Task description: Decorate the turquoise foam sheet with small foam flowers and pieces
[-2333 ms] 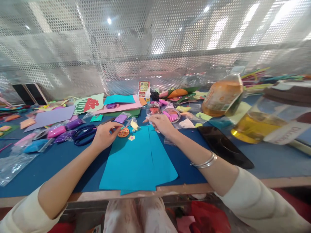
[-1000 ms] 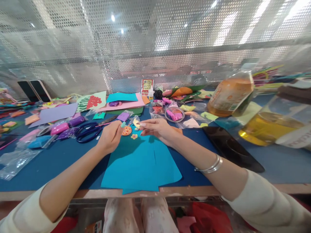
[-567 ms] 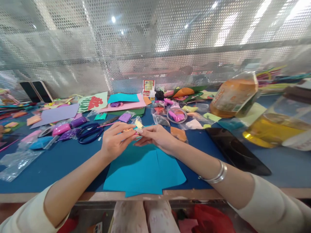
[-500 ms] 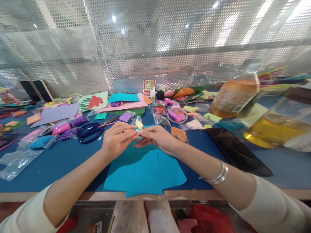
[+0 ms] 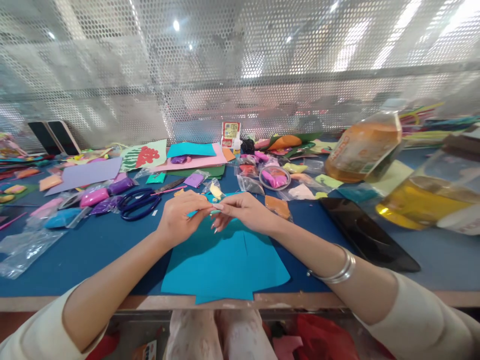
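My left hand [image 5: 184, 215] and my right hand [image 5: 243, 212] meet fingertip to fingertip above a sheet of blue paper [image 5: 221, 265]. Both are closed in a pinch at the same spot. Whatever sits between the fingertips is too small and too covered to make out. A pale yellow piece of clay [image 5: 215, 190] lies on a clear wrapper just beyond the fingers. Left of my left hand rest dark blue-handled scissors [image 5: 139, 204]. An orange clay packet [image 5: 277, 206] lies beside my right hand.
Several clay packets, such as a pink one [image 5: 94, 197], lie across the blue table. On the right are a black tablet-like slab [image 5: 369, 232], a bottle of orange drink [image 5: 363, 145] and a container of yellow liquid [image 5: 423, 200]. A perforated metal screen [image 5: 210, 65] stands behind.
My left fingers have curled in closer to the pinch, and my right hand's lower fingers have shifted down slightly. The small orange-patterned bit seen by the left fingers is now hidden.
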Available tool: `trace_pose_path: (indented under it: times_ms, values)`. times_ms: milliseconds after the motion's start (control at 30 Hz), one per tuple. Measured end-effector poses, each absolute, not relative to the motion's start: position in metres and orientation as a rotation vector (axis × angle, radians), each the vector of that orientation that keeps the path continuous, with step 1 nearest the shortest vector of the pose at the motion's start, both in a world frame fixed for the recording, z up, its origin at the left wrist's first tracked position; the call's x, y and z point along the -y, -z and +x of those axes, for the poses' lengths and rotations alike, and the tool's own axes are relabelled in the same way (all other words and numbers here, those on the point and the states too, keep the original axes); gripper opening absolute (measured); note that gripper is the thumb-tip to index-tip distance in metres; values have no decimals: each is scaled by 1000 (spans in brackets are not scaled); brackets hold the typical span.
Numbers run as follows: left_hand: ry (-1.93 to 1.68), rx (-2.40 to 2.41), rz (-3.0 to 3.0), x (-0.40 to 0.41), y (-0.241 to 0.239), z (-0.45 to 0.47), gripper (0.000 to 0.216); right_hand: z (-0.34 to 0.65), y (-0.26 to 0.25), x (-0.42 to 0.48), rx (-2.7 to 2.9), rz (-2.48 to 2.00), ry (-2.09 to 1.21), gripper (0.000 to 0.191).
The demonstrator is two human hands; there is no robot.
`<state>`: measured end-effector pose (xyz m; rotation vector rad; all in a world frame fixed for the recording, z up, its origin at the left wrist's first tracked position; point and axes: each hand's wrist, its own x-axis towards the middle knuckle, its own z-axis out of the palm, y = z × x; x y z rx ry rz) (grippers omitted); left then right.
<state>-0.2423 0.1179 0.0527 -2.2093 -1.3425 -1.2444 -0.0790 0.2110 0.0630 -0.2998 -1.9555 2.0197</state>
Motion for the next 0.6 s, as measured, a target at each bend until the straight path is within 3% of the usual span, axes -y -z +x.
trace_pose_path:
  times_ms: [333,600]
  values:
    - [1381,1592,-1970,-117,-56,-250,15,-82,-56,-220,1694,-335,-2169,33]
    - [1289,1509,-2242,-120,-53,-243,16,-82,-55,-209,1991,-221,-2012,32]
